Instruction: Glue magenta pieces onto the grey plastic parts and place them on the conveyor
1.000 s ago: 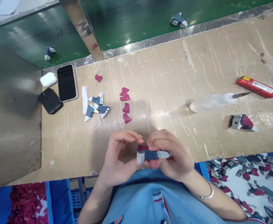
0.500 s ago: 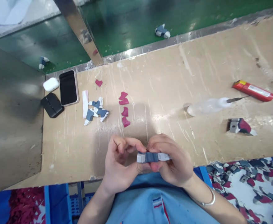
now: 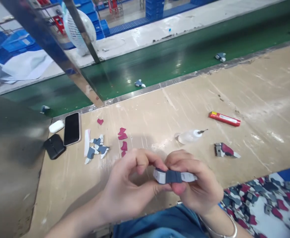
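Between both hands is a small dark blue and light grey part (image 3: 173,176), held over the table's front edge. My left hand (image 3: 132,185) pinches its left end with thumb and fingertips. My right hand (image 3: 194,181) grips its right end, fingers curled around it. Several maroon pieces (image 3: 122,136) lie on the table beyond my left hand. Farther left is a cluster of blue and white parts (image 3: 97,148). A clear bottle with a thin tip (image 3: 190,136) lies beyond my right hand, and a maroon and grey part (image 3: 226,150) rests to its right.
A phone (image 3: 72,129), a white case (image 3: 56,126) and a black box (image 3: 54,146) sit at the left. A red box (image 3: 224,119) lies at the right. Beyond the table runs a green belt (image 3: 160,74) with parts on it. A bin of parts (image 3: 264,201) stands lower right.
The view has tilted up, showing more beyond the belt, including a fan. Both hands still hold the part. Another blue part now shows on the belt.
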Available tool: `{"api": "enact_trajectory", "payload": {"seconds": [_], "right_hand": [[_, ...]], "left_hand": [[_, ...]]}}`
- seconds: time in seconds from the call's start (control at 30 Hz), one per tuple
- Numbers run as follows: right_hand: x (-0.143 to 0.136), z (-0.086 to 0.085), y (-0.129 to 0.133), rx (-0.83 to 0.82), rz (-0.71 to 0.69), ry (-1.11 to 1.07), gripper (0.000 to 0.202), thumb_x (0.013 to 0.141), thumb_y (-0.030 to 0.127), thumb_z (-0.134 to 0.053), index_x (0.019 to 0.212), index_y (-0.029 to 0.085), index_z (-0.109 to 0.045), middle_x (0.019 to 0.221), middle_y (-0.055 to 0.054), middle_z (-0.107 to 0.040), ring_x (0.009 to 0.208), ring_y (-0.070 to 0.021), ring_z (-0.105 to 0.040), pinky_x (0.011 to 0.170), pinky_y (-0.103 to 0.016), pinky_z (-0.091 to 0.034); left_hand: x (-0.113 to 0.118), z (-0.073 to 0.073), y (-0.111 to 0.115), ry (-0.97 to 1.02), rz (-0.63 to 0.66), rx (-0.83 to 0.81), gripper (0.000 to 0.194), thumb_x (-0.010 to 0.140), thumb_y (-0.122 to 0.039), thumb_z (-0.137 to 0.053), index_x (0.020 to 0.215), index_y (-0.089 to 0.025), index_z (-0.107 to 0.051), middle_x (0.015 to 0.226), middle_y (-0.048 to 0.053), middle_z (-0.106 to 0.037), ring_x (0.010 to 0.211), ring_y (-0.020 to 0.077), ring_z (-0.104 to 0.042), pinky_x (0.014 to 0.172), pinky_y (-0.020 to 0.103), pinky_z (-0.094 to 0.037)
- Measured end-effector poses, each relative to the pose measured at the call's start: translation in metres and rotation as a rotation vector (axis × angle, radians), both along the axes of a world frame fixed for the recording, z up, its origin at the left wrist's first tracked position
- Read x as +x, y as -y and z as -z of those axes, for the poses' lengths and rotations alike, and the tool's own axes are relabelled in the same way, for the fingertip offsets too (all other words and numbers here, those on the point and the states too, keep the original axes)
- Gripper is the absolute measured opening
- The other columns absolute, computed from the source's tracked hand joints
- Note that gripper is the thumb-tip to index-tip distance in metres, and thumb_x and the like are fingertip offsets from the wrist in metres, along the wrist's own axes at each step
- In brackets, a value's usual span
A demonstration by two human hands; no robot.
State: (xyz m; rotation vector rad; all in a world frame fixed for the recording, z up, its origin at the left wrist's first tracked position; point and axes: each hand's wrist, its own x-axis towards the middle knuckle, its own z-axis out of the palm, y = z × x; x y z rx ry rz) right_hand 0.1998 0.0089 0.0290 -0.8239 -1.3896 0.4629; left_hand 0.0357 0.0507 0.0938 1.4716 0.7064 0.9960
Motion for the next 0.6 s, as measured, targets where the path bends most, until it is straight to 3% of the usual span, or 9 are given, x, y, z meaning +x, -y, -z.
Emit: {"api": "enact_trajectory", "payload": {"seconds": [0.2, 0.33, 0.4, 0.47, 0.53, 0.6], "right_hand": [[0.022, -0.001, 0.002, 0.093, 0.111, 0.108, 0.022, 0.103, 0.029, -0.072, 0.123, 0.018, -0.071, 0.088, -0.008, -0.08, 0.08, -0.0216, -0.08, 0.068, -0.035, -0.071], [0.036, 0.008, 0.006, 0.116, 0.148, 0.226, 0.023, 0.103, 0.011, -0.066, 0.124, 0.016, -0.072, 0.101, -0.011, -0.083, 0.096, -0.0209, -0.083, 0.077, -0.033, -0.072], [0.044, 0.016, 0.011, 0.119, 0.223, 0.263, 0.028, 0.1, 0.005, -0.065, 0.124, 0.017, -0.073, 0.103, -0.011, -0.082, 0.101, -0.0213, -0.082, 0.08, -0.033, -0.072], [0.053, 0.023, 0.017, 0.114, 0.325, 0.283, 0.029, 0.099, 0.005, -0.067, 0.125, 0.017, -0.074, 0.104, -0.011, -0.083, 0.101, -0.0226, -0.082, 0.081, -0.035, -0.072], [0.064, 0.027, 0.023, 0.106, 0.412, 0.312, 0.027, 0.099, 0.007, -0.067, 0.123, 0.017, -0.074, 0.101, -0.011, -0.083, 0.099, -0.0231, -0.083, 0.078, -0.035, -0.072], [0.074, 0.026, 0.03, 0.089, 0.474, 0.373, 0.022, 0.1, 0.008, -0.065, 0.117, 0.017, -0.075, 0.097, -0.01, -0.084, 0.095, -0.0224, -0.083, 0.073, -0.033, -0.071]], "left_hand": [[0.008, 0.006, -0.017, -0.064, 0.153, 0.284, 0.042, 0.083, 0.007, -0.074, 0.087, -0.025, -0.047, 0.094, -0.002, -0.078, 0.086, 0.0126, -0.08, 0.08, 0.018, -0.068], [0.001, 0.003, -0.049, -0.311, 0.353, 0.607, 0.046, 0.086, 0.0, -0.074, 0.124, -0.025, -0.064, 0.109, 0.006, -0.081, 0.102, 0.0207, -0.081, 0.091, 0.029, -0.069], [-0.003, 0.001, -0.082, -0.474, 0.373, 0.69, 0.052, 0.087, -0.02, -0.085, 0.135, -0.026, -0.066, 0.124, 0.009, -0.079, 0.114, 0.0269, -0.078, 0.098, 0.037, -0.068], [-0.006, 0.005, -0.13, -0.631, 0.277, 0.711, 0.057, 0.084, -0.044, -0.09, 0.133, -0.024, -0.07, 0.13, 0.011, -0.077, 0.118, 0.0314, -0.076, 0.106, 0.046, -0.065], [-0.002, 0.015, -0.185, -0.881, 0.114, 0.703, 0.059, 0.086, -0.05, -0.085, 0.131, -0.013, -0.072, 0.127, 0.014, -0.078, 0.115, 0.0333, -0.076, 0.108, 0.054, -0.061], [0.01, 0.031, -0.237, -1.137, -0.042, 0.732, 0.062, 0.094, -0.049, -0.076, 0.136, -0.005, -0.07, 0.138, 0.017, -0.074, 0.137, 0.0397, -0.066, 0.12, 0.062, -0.049]]}}
